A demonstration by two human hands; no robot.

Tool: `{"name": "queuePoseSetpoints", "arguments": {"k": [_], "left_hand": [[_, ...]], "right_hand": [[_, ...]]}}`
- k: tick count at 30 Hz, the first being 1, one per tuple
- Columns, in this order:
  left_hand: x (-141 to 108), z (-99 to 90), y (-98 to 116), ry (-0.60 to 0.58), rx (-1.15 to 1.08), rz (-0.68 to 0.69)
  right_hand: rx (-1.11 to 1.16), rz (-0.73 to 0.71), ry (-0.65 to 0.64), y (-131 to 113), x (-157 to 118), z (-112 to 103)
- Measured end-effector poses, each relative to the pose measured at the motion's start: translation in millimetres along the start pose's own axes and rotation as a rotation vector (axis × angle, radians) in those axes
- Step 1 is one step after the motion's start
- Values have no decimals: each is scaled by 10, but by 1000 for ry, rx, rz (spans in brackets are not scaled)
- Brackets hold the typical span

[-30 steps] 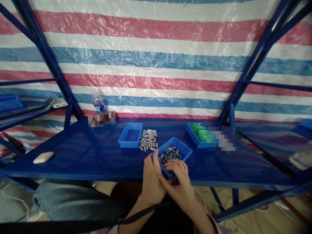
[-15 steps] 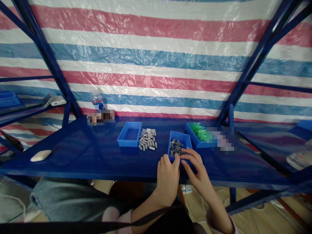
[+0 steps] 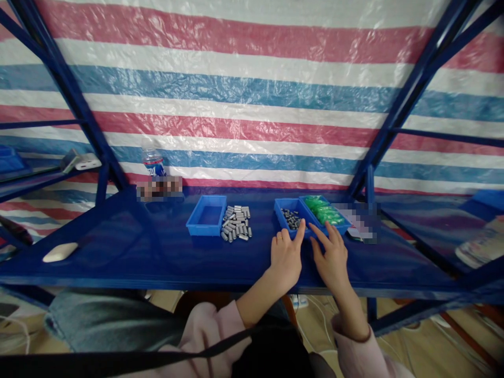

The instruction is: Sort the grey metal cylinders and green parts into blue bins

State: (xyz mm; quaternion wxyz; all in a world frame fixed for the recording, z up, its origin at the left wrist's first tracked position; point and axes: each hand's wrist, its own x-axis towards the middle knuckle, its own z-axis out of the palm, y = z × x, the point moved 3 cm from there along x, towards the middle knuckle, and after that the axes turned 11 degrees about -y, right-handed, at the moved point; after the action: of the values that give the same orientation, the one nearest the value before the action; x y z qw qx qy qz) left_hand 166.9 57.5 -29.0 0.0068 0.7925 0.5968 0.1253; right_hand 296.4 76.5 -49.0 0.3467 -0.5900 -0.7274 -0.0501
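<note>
A blue tray of small dark metal parts stands right of centre, its side against a second blue tray filled with green plastic packets. My left hand is at the near edge of the parts tray, index finger stretched forward and the other fingers curled, nothing seen in it. Fingers spread, my right hand is at the near edges of the two trays and holds nothing visible. Silver metal cylinders lie in a pile beside an empty blue tray.
On the blue table, a white mouse-like object lies at the left. A labelled bottle stands at the back left, near a blurred patch. Blue frame posts rise on both sides before a striped sheet.
The parts tray has moved back and right, turned, and now lies against the green packets' tray. My hands have shifted right and moved apart, and my left index finger has stretched out.
</note>
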Motion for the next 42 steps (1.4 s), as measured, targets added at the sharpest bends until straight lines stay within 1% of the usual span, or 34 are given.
{"name": "queuePoseSetpoints", "arguments": {"k": [3, 5, 11, 15, 17, 20, 23, 27, 32, 38, 40, 42], "left_hand": [[35, -4, 14, -3, -15, -14], [37, -3, 16, 7, -24, -15], [-8, 10, -3, 60, -35, -27], [-90, -47, -22, 144, -84, -84], [-128, -69, -18, 151, -117, -58], [-157, -69, -1, 122, -136, 19], [-159, -53, 3, 110, -128, 39], [-144, -30, 3, 117, -130, 35], [-126, 1, -10, 133, -153, 8], [-124, 21, -20, 137, -171, 13], [-134, 16, -50, 139, -186, -8], [-160, -30, -127, 167, -193, -58]], "right_hand": [[-80, 25, -52, -36, -13, 31], [-99, 19, -55, -65, -14, 25], [-50, -37, 22, -46, 93, -27], [11, -54, 70, 22, 176, 24], [61, -65, 89, 38, 187, 55], [134, -65, 100, 36, 182, 73], [174, -50, 103, 20, 172, 62], [177, -44, 78, -8, 163, 65], [192, -79, 61, -19, 149, 98], [173, -90, 30, -30, 134, 107], [146, -92, 2, -54, 124, 101], [134, -85, -25, -79, 111, 92]]}}
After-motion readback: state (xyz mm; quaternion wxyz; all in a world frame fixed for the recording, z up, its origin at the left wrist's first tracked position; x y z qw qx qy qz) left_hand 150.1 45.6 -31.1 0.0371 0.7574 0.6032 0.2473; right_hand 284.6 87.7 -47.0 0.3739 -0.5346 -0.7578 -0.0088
